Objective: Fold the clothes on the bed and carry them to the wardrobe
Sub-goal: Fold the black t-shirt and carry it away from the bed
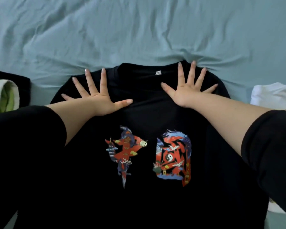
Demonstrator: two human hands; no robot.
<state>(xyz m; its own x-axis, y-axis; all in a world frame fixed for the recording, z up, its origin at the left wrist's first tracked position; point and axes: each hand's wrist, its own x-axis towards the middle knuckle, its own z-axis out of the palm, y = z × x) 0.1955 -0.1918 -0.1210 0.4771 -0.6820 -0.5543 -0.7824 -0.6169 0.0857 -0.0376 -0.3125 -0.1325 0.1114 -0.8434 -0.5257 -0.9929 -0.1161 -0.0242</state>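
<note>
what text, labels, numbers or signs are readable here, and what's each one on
No quotable text.
White neck tag inside the collar of the black T-shirt: one dark mark, too small and blurred to read.
Left print on the chest: red and blue ornate shape, maybe a stylised character, unreadable.
Right print: likewise unreadable; at its centre a black-and-white yin-yang sign.

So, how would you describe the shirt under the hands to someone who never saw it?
On the pale blue bed sheet, the black T-shirt lies flat in the middle, the left hand and the right hand spread beside its collar. Unlike the white garment to its right, it bears two red-and-blue prints.
</note>
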